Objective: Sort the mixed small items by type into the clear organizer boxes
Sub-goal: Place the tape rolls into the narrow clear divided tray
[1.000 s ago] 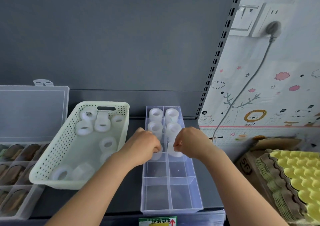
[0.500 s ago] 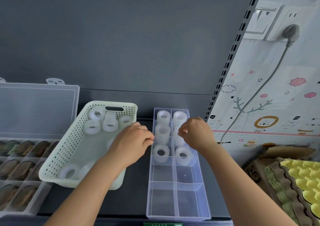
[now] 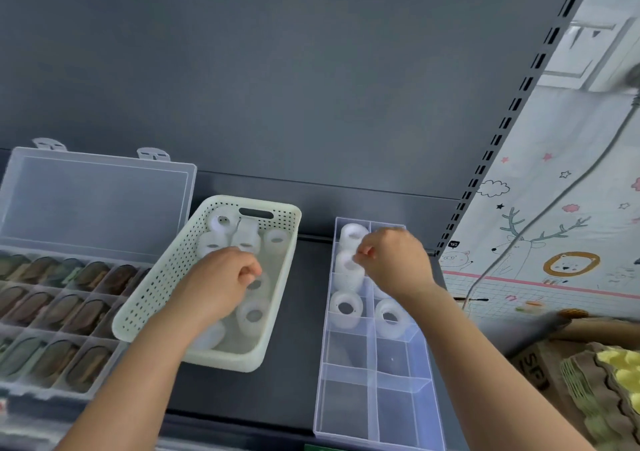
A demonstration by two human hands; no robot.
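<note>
Clear organizer boxes stand on the dark shelf [image 3: 298, 374] in two forms: a large lidded case [image 3: 100, 204] at far left, its cells filled with dark oval items [image 3: 83, 315], and a narrow divided box [image 3: 346, 405] to the right. Between them sits a perforated basket [image 3: 162, 277], set at a slant, holding the loose white rolls [image 3: 254, 315]. The long axis of the divided box runs straight away from the person. Its three far rows each hold rolls, one per cell as far as can be seen, and the open cells [image 3: 348, 346] begin directly nearer, toward the person. The left hand [image 3: 221, 277] hangs inside the basket with fingers curled downward just above a roll; whether it grips one cannot be told. The right hand [image 3: 391, 263] hovers over the far rows of the divided box, thumb and forefinger drawn close beside a seated roll [image 3: 349, 267]; whether they pinch it cannot be told. Judgement: the next fill goes from basket to open cells, rightward and toward the person. The left hand is nearer the supply, and the right hand is nearer the cells.
</note>
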